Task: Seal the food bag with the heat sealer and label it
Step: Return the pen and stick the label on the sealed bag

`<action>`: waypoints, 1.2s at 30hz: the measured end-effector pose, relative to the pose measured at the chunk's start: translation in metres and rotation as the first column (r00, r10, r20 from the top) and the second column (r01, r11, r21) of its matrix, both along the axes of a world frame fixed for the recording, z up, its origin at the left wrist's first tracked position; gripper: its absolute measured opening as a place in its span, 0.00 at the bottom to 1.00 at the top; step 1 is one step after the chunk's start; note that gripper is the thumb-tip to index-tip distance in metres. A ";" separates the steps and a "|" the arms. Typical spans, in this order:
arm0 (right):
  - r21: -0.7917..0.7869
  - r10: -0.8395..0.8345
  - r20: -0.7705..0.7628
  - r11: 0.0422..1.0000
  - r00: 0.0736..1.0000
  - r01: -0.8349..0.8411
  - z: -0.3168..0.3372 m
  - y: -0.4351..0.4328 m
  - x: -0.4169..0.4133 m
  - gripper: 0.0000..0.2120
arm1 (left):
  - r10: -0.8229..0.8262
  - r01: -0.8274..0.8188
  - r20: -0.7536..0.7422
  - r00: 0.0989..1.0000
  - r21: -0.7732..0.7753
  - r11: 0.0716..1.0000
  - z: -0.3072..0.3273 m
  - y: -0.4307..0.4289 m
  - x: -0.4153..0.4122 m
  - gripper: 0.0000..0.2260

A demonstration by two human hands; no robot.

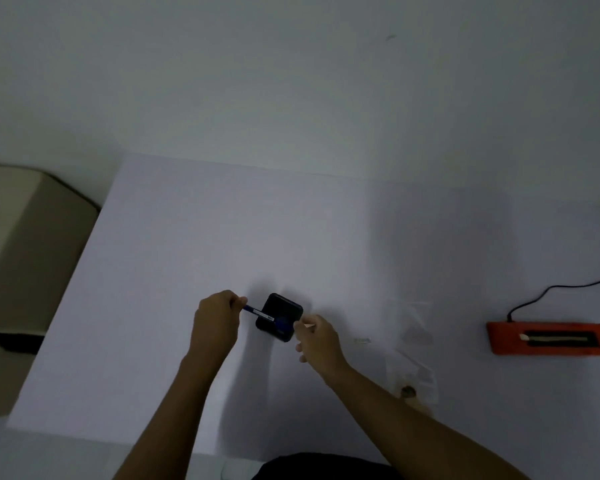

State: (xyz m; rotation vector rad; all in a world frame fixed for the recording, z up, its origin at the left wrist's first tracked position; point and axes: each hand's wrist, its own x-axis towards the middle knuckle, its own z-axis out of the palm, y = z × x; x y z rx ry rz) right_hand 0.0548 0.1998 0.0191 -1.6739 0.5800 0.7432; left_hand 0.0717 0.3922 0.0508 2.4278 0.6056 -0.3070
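Note:
My left hand (218, 322) is closed on a blue pen (258, 312), whose tip reaches over a small black box (280, 315) on the white table. Just right of the box, my right hand (317, 339) pinches a small white piece, probably a label (307, 326). Clear plastic food bags (414, 332) lie flat further right, hard to make out, and one near the front edge (413, 381) holds something dark. The orange heat sealer (549, 338) lies at the far right, away from both hands.
A black cable (551, 289) runs from the sealer off the right edge. A small clear object (361, 340) lies between my right hand and the bags. A beige appliance (28, 251) stands left of the table (222, 230). A wall rises behind.

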 end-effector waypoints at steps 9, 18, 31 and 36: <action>-0.010 -0.073 0.055 0.997 0.996 0.074 -0.029 0.008 0.011 0.11 | 0.102 -0.108 -0.081 0.991 -0.077 0.991 -0.040 -0.045 0.020 0.16; -0.039 -0.207 0.171 0.975 0.963 0.217 -0.038 0.009 0.099 0.09 | 0.007 -0.005 0.015 1.000 -0.156 0.988 -0.046 -0.057 0.102 0.13; -0.036 -0.197 0.250 0.976 0.948 0.212 -0.036 0.002 0.196 0.11 | 0.027 -0.021 0.027 0.999 -0.183 0.983 -0.048 -0.072 0.191 0.10; 0.047 -0.253 0.216 0.967 0.943 0.249 -0.026 -0.025 0.176 0.11 | 0.089 -0.068 0.250 0.964 -0.091 0.994 -0.050 -0.088 0.163 0.16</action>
